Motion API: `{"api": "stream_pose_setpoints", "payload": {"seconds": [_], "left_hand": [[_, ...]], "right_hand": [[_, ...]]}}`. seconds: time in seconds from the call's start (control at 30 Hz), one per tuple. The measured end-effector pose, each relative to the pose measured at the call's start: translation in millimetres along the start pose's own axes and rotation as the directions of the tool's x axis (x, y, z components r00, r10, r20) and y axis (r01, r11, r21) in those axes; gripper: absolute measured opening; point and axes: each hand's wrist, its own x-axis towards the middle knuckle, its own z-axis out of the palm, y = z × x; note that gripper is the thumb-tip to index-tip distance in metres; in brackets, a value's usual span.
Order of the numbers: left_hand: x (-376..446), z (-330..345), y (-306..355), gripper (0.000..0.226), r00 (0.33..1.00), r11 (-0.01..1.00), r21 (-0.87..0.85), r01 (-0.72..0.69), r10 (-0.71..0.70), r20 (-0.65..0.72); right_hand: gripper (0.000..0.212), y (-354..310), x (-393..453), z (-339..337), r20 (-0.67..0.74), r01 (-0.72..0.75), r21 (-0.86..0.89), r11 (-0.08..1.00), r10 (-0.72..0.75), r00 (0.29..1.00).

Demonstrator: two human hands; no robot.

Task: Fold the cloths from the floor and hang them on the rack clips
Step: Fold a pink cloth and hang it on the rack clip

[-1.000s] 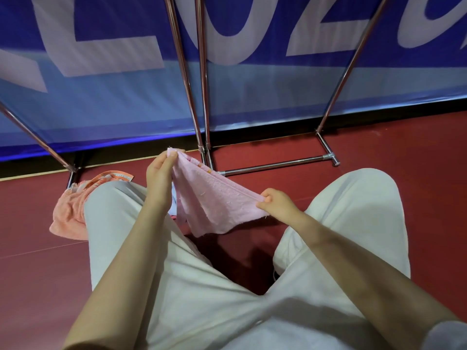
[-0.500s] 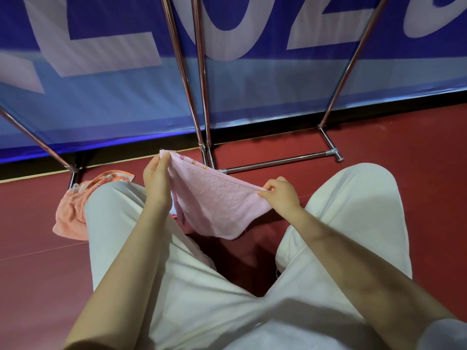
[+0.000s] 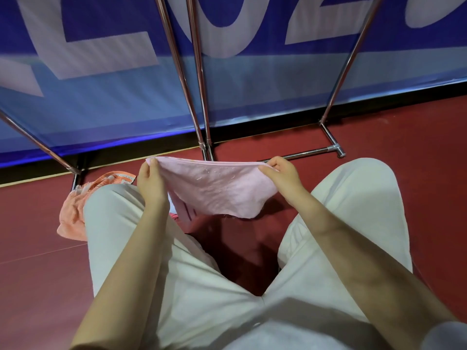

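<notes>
A pale pink cloth (image 3: 214, 188) hangs stretched between my two hands, above the red floor and between my knees. My left hand (image 3: 151, 181) pinches its left top corner. My right hand (image 3: 284, 173) pinches its right top corner. The cloth's top edge runs nearly level and its lower part sags to a point. An orange cloth (image 3: 75, 210) lies crumpled on the floor to the left, partly hidden behind my left knee. The metal rack's legs (image 3: 199, 102) rise just beyond the pink cloth. No clips are in view.
A chrome base bar (image 3: 310, 154) of the rack lies on the red floor at right. Another slanted leg (image 3: 38, 142) stands at far left. A blue banner wall (image 3: 101, 104) closes off the back. My white-trousered knees (image 3: 358, 198) flank the cloth.
My right hand has risen and moved right, pulling the pink cloth out wide. The top edge went from slanted to nearly level. My left hand kept its corner.
</notes>
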Motion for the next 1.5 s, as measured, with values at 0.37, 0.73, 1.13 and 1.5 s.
{"api": "stream_pose_setpoints", "payload": {"seconds": [0.37, 0.73, 1.13, 1.5], "left_hand": [[5.6, 15.8, -10.2, 0.03, 0.996, 0.997, -0.021, 0.069, -0.067, 0.057], [-1.0, 13.8, -4.2, 0.034, 0.989, 0.932, 0.334, -0.14, 0.15, -0.003], [-5.2, 12.7, 8.5, 0.044, 0.998, 0.977, 0.213, -0.028, 0.039, -0.045], [-4.1, 11.0, 11.4, 0.026, 1.0, 0.992, 0.128, -0.023, 0.025, -0.013]], "right_hand": [[0.015, -26.4, -14.0, -20.5, 0.008, 0.055, 0.141, 0.988, -0.056, 0.998], [0.021, -21.0, -12.0, -40.4, 0.108, 0.238, -0.494, 0.836, -0.213, 0.971], [0.008, -18.7, -9.2, -50.2, 0.039, 0.239, -0.31, 0.92, -0.239, 0.97], [0.006, -17.6, 0.0, -47.0, -0.135, 0.105, 0.095, 0.99, -0.092, 0.987]]}}
